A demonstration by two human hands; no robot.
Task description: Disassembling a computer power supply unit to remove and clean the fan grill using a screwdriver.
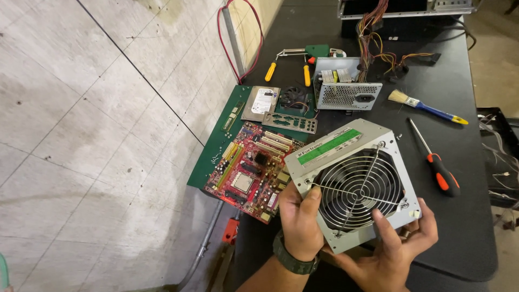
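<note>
I hold a grey metal power supply cover (354,181) with a round wire fan grille and a green label, tilted up above the black table (470,216). My left hand (299,219), with a dark watch on the wrist, grips its lower left corner, thumb on the grille. My right hand (397,246) supports the bottom edge from below, fingers wrapped over the rim.
A red motherboard (251,170) lies on a green mat (213,151) beside the cover. Behind are a hard drive (261,103), a metal back plate (289,123), a small fan (294,97), an open power supply (346,86) with wires, a brush (424,106), an orange-handled screwdriver (438,165) and yellow-handled tools (306,73).
</note>
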